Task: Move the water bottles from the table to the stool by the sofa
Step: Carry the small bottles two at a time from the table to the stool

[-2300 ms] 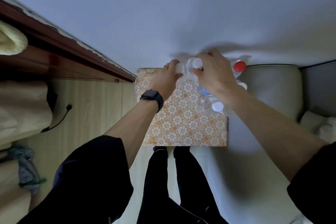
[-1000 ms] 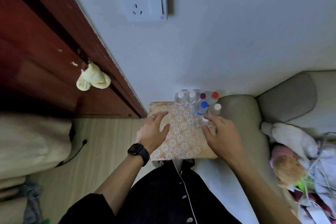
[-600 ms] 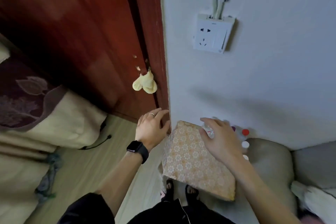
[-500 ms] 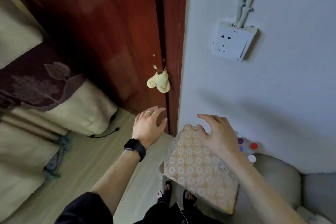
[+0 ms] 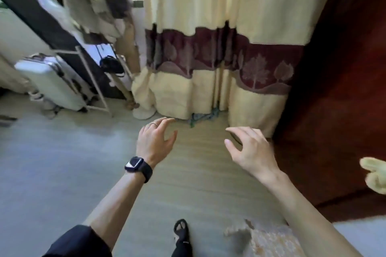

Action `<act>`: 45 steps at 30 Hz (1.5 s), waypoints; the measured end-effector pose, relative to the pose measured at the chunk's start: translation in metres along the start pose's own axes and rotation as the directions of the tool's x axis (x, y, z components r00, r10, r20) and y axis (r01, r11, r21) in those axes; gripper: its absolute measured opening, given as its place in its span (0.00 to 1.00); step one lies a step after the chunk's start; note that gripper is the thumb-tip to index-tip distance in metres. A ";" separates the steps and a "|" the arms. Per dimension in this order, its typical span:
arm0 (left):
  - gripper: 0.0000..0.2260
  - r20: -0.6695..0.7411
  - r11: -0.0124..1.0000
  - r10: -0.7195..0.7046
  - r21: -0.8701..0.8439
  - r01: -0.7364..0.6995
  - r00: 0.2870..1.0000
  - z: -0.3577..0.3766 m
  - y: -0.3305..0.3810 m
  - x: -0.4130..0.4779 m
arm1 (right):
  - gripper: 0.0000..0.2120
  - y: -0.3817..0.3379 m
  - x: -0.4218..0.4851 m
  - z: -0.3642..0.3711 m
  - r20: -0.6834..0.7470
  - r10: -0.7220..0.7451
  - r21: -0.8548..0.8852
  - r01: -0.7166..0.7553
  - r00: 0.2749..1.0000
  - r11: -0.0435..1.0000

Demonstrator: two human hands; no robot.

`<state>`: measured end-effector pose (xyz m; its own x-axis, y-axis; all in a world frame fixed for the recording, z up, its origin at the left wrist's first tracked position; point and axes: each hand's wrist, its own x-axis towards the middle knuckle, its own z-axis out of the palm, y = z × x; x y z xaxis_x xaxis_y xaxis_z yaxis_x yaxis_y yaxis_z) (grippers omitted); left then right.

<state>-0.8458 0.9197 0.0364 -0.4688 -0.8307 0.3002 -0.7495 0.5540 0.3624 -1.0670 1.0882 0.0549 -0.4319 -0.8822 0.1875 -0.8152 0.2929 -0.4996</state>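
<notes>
Both hands hang over the wooden floor and hold nothing. My left hand [image 5: 155, 141], with a ring and a black watch on the wrist, has its fingers relaxed and spread. My right hand [image 5: 249, 149] is also loose, fingers slightly bent. Only a corner of the stool's floral patterned top [image 5: 273, 241] shows at the bottom right, behind my right forearm. No water bottles and no table are in view.
A cream and maroon curtain [image 5: 219, 64] hangs ahead. A dark red wooden door [image 5: 338, 100] stands at the right with a yellow cloth [image 5: 375, 175] on it. A white suitcase [image 5: 52, 83] and a clothes rack [image 5: 92, 81] stand at the left.
The view has swung left, away from the stool and the bottles on it, toward the room. Both hands left the stool top and now hang free over the floor.
</notes>
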 end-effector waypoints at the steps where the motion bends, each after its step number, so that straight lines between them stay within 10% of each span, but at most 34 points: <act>1: 0.19 -0.057 0.997 -0.073 0.009 0.074 0.996 -0.021 -0.027 -0.006 | 0.16 -0.028 0.015 0.013 0.034 -0.080 0.016 0.079 0.996 0.997; 13: 0.16 -0.407 0.785 -0.514 0.133 0.605 0.755 -0.221 -0.293 -0.139 | 0.18 -0.373 0.063 0.164 0.197 -0.711 0.188 0.685 0.676 0.704; 45: 0.16 -0.739 0.499 -0.473 0.224 0.837 0.480 -0.539 -0.784 0.079 | 0.16 -0.961 0.414 0.429 -0.053 -0.924 0.418 0.849 0.378 0.323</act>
<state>-0.0429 0.4493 0.2519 0.4749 -0.6194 0.6252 -0.8712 -0.4313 0.2345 -0.2973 0.2829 0.2496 0.5693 -0.5847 0.5779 -0.4690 -0.8083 -0.3558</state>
